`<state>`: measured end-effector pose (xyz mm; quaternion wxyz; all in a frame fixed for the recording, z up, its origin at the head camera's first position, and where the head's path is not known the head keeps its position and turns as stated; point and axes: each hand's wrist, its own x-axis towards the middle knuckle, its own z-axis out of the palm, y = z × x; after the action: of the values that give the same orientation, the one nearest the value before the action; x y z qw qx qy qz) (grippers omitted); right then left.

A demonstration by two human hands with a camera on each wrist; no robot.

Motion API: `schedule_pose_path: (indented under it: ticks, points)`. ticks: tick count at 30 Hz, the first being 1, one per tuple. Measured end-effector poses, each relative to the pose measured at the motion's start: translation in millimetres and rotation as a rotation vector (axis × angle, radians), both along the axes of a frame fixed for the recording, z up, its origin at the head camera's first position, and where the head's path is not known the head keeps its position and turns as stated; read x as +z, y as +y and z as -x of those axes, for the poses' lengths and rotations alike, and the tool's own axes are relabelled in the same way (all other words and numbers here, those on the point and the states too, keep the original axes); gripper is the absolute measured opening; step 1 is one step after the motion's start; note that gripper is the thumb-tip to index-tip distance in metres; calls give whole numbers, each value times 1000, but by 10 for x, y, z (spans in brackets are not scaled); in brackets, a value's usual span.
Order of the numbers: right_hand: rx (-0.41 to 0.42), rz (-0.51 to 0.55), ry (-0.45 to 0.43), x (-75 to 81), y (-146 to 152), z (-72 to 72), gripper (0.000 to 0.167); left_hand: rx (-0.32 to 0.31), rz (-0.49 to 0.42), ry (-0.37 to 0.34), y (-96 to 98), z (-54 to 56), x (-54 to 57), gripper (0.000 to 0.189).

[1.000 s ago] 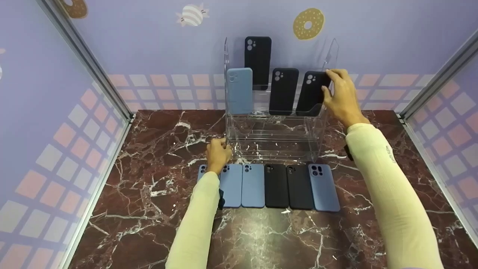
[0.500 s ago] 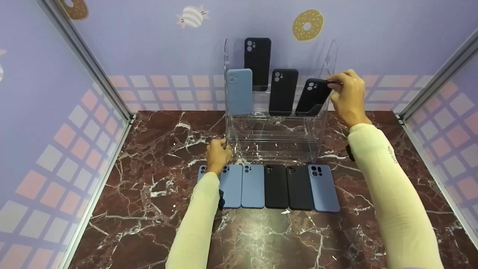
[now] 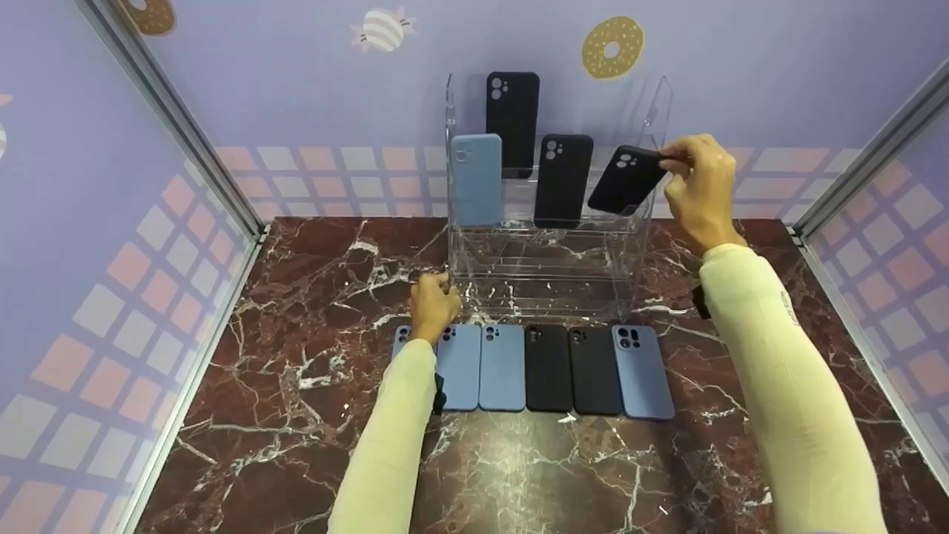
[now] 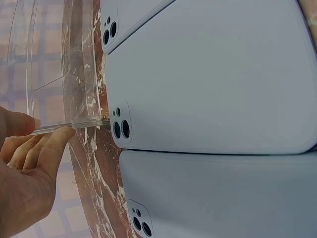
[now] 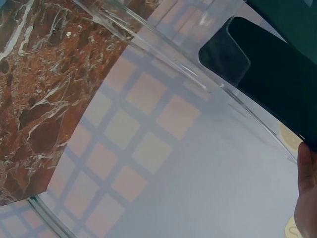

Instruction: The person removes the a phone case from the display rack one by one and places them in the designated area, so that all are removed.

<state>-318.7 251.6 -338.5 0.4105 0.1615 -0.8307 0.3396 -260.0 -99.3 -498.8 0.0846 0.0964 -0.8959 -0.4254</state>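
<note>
My right hand (image 3: pixel 703 185) pinches a black phone case (image 3: pixel 627 180) by its upper right corner. That case leans over at the right end of a clear acrylic display stand (image 3: pixel 621 256), and its lower end overlaps the stand's front lip in the right wrist view. My left hand (image 3: pixel 434 305) grips the edge of the stand's left side panel (image 4: pixel 47 106) between thumb and fingers. On the same tier stand a light blue phone case (image 3: pixel 476 182) and another black phone case (image 3: pixel 563 182). One more black case (image 3: pixel 511 119) stands on the tier behind.
A row of several phone cases lies flat on the marbled table (image 3: pixel 296 445) in front of the stand: light blue cases (image 3: pixel 503 371) at left, black cases (image 3: pixel 549 371) in the middle, a darker blue case (image 3: pixel 643 374) at right. A patterned wall (image 3: pixel 326 96) stands behind.
My right hand has shifted its grip to the case's corner, then moved right. The case has tilted clockwise and its lower end has risen. My left hand stays put.
</note>
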Motion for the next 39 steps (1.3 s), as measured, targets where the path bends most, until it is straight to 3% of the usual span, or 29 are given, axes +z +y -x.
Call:
schedule_pose_path:
  ticks: [7,12,19,23,29,34,39]
  points:
    - [13,46,67,112,38,-59,8,-1,2,-7,6,0,5,19]
    - [10,110,103,205,75,-181,6,-4,9,-11,3,-11,8,17]
    - [-62,323,-26,303,275,-432,9,-9,0,-7,4,-14,8,14]
    - [-94,349,-91,279,524,-544,14,-14,-13,-9,1,-12,15,21]
    - [-149,298,-233,164,882,-662,14,-9,-2,-12,-7,-6,13,27]
    - [-195,141,-414,-12,1146,-711,13,0,10,-16,-2,1,7,25]
    - [-160,6,-557,-227,1355,-726,16,-2,17,-13,3,6,12,25]
